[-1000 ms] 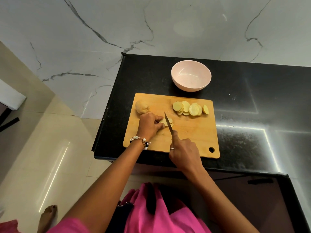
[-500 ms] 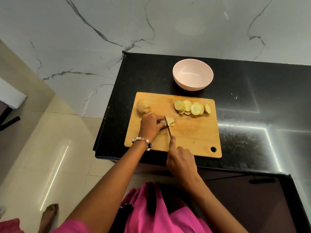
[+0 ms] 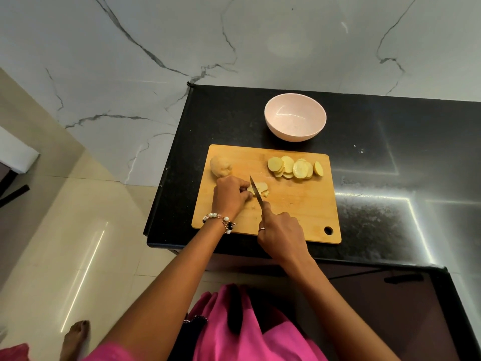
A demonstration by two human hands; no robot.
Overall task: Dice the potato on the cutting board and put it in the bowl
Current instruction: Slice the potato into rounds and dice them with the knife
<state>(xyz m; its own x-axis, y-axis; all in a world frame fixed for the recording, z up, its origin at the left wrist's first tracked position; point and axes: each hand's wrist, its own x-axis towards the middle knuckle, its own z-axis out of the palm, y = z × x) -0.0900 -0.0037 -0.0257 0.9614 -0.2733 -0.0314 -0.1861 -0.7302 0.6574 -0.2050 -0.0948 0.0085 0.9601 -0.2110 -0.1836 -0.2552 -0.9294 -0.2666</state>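
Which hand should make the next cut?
Right. The right hand already grips the steel knife, its blade over the pale potato slices that the left hand pins to the wooden cutting board.

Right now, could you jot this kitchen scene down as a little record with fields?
Left hand: holds potato slices being cut
Right hand: grips knife, blade tip pointing away from the person
Cutting board: wooden, on black counter
Sliced rounds: pile at board's far right
Uncut potato chunk: board's far left
Bowl: pink, empty, beyond board
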